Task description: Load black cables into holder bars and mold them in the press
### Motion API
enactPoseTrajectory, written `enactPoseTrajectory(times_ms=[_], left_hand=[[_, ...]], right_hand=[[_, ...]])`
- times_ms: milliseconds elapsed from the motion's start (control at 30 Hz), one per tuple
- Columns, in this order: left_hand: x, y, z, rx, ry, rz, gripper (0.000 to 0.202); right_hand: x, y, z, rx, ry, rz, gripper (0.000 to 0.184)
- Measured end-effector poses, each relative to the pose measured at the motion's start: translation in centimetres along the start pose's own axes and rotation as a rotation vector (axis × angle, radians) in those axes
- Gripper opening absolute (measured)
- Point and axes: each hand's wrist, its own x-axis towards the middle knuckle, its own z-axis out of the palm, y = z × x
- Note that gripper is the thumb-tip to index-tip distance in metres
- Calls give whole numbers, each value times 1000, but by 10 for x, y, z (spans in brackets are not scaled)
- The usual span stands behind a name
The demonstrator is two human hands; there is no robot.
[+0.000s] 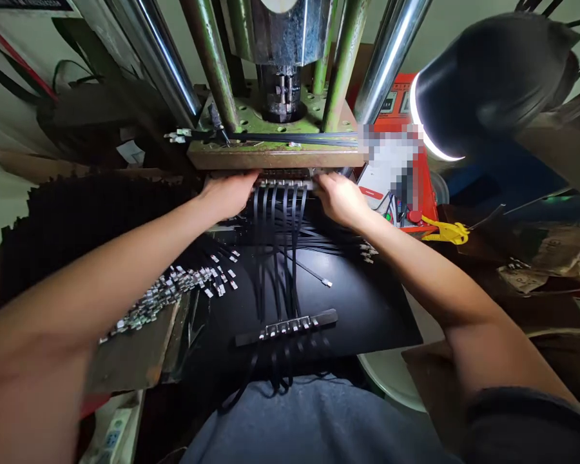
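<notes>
Beneath the thick plate of a green press (275, 158), my two hands grip opposite ends of a metal bar fixture (285, 184). My left hand (229, 194) is closed on its left end, and my right hand (343, 198) on its right end; some fingertips are hidden under the plate. Several flat black cables (274, 225) run from the bar toward me. Closer to my body, they pass a second dark bar (292, 327) with metal connector ends seated along it. One loose cable with a metal plug (326, 282) lies between the two bars.
At left is a heap of cables with silver plugs (174, 287) on a board. Black cables (290, 136) lie across the press plate. A lit lamp (493, 84), a red control box (428, 187) and yellow-handled cutters (447, 231) are at right. Steel columns (391, 61) flank the press.
</notes>
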Motion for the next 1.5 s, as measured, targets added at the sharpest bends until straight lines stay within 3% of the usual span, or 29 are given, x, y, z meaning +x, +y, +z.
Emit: enactPoseTrajectory(times_ms=[133, 200, 267, 367, 500, 567, 667, 733, 800, 867, 933, 1000, 1067, 1133, 1200, 1300, 1400, 1500], left_hand=[[-70, -4, -22, -75, -220, 262, 33], [-95, 1, -28, -66, -327, 295, 29], [-111, 13, -28, -12, -396, 282, 27], [-119, 46, -15, 53, -432, 311, 23], [-105, 100, 10, 91, -328, 349, 16], [-94, 119, 17, 10, -250, 345, 19], [-87, 128, 16, -261, -167, 259, 26], [-92, 126, 12, -557, -310, 177, 50], [-104, 125, 8, -871, -592, 121, 76], [-116, 127, 3, -1082, -829, 149, 74], [-124, 131, -3, -1199, -916, 196, 55], [-121, 129, -11, -1171, -826, 212, 40], [-111, 119, -18, -936, -548, 208, 34], [-99, 103, -20, -558, -235, 208, 41], [-94, 86, -17, -237, -57, 190, 60], [-109, 66, -7, -78, -113, 230, 59], [-144, 52, 1, -208, -205, 279, 46], [-179, 42, 4, -316, -168, 263, 43]], right_hand=[[-90, -58, -9, 288, -192, -1, 10], [-126, -82, -3, 329, -264, -25, 4], [-150, -90, 5, 289, -266, -76, 8], [-164, -70, 11, 176, -214, -128, 13], [-162, -25, 3, 167, -91, -150, 28], [-160, -11, -1, 265, -57, -209, 40], [-157, -3, -9, 339, -51, -189, 51], [-156, -4, -14, 343, -53, -144, 56], [-152, -12, -16, 340, -102, -200, 58], [-143, -24, -14, 307, -194, -333, 58], [-131, -33, -10, 260, -242, -407, 51], [-117, -34, -8, 223, -176, -324, 46], [-104, -24, -11, 191, -58, -183, 43], [-96, -8, -14, 152, -26, -149, 43], [-94, 9, -15, 121, -83, -209, 48], [-94, 38, -14, 11, -17, -104, 47], [-91, 70, -15, -128, 119, 62, 46], [-80, 98, -20, -148, 178, 135, 50]])
